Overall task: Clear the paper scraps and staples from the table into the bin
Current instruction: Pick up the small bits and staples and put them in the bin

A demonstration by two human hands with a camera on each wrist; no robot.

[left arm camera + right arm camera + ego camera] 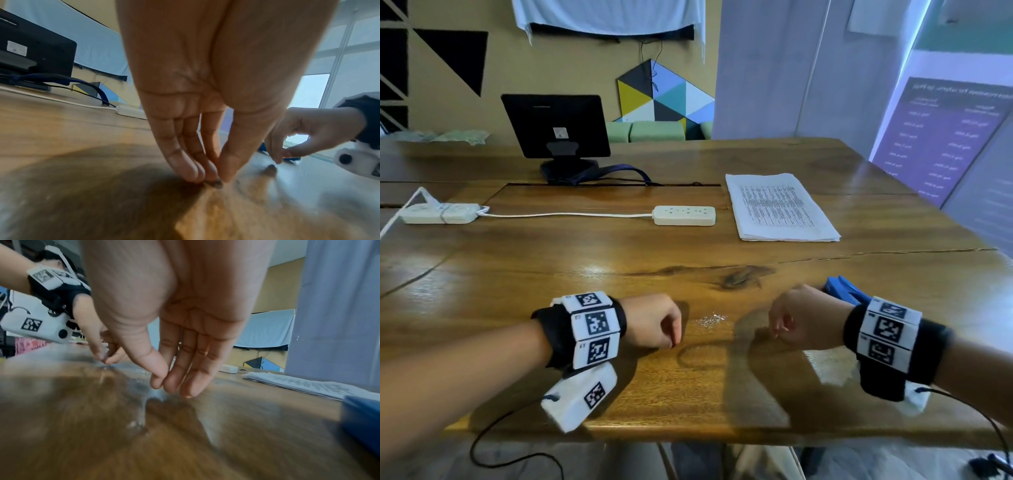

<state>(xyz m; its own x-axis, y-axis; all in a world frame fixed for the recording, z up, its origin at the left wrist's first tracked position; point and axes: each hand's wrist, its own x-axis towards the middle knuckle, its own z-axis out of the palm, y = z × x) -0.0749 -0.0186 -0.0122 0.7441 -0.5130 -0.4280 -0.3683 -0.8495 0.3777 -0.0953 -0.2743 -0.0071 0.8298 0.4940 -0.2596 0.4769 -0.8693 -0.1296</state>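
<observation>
The left hand [654,320] pinched a small dark bit, too blurred to identify, against the table [619,260]. The right hand [803,317] hung relaxed, holding nothing. Between them lay the staples [711,320]. A blue stapler [842,289] sat beyond the right hand.

Left hand [654,323] and right hand [803,317] face each other, wrists raised, fingertips bunched together and pointing down.
</observation>
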